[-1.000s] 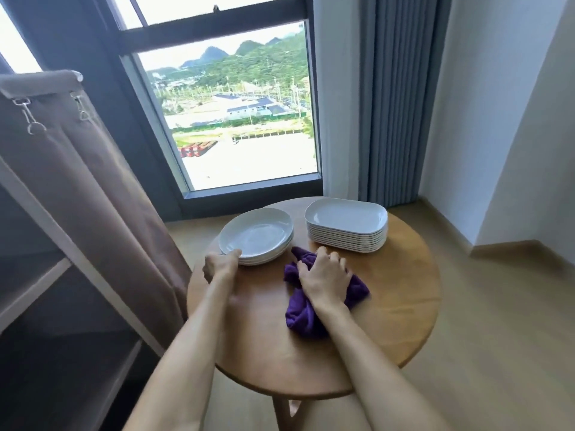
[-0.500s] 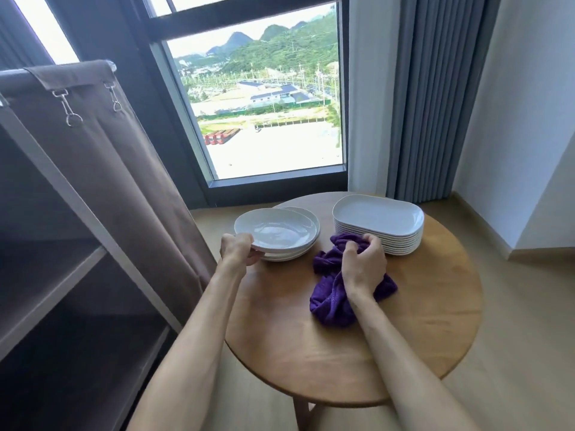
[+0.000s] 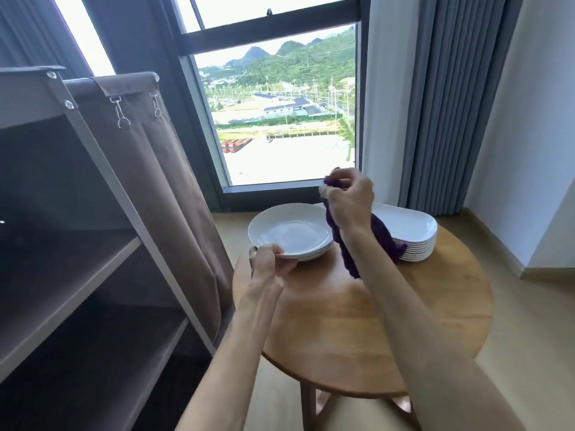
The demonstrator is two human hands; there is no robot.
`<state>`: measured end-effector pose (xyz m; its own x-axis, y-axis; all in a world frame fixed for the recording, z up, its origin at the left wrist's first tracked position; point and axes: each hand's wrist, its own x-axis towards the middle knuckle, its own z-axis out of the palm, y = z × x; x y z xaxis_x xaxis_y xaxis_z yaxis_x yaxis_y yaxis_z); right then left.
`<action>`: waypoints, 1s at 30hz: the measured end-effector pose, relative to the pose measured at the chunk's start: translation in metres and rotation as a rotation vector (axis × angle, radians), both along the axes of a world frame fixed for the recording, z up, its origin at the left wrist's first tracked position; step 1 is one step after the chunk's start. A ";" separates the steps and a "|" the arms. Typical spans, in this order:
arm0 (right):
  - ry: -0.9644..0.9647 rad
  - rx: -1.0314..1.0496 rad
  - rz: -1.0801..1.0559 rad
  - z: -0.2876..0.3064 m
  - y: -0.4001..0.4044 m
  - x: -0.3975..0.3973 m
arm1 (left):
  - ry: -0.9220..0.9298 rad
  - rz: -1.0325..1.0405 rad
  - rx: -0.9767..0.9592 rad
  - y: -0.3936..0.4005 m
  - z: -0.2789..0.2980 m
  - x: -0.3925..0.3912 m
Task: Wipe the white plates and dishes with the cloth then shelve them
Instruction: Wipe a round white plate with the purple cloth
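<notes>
Left hand (image 3: 269, 259) pinches the near rim of a round, glossy white plate (image 3: 289, 233) atop its stack; right hand (image 3: 350, 202) grips the nubby purple cloth (image 3: 345, 253) – raised above the round wooden table (image 3: 357, 331), beside stacked oblong dishes (image 3: 410, 234).

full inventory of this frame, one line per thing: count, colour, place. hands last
round plates: small stack, exact count unclear, white, table's far left; top one gripped at its near rim
oblong dishes: stack of about nine, white, table's far right
cloth: one, purple, held up above the table, hanging between the two stacks
table: one, round, wooden, centre
shelf unit: one, brown, left, fabric cover pulled aside
window: one, dark frame, behind the table
curtain: one, grey, right of the window
left hand: grips the top round plate
right hand: raised, grips the cloth
</notes>
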<state>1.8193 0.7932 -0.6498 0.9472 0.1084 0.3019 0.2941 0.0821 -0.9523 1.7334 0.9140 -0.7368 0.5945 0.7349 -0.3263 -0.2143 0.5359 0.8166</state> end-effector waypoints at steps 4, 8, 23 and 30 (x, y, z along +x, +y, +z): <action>-0.145 -0.408 0.571 -0.009 0.013 -0.026 | -0.095 0.070 -0.002 -0.023 -0.004 -0.011; -0.297 -0.515 0.193 -0.050 0.009 -0.036 | -0.073 0.178 -0.047 -0.032 -0.020 -0.017; 0.612 0.130 0.107 -0.106 -0.009 -0.039 | -0.282 0.198 -0.177 -0.069 -0.045 -0.018; 0.626 0.172 0.131 -0.099 -0.011 -0.029 | -0.088 0.058 0.291 -0.026 -0.032 -0.056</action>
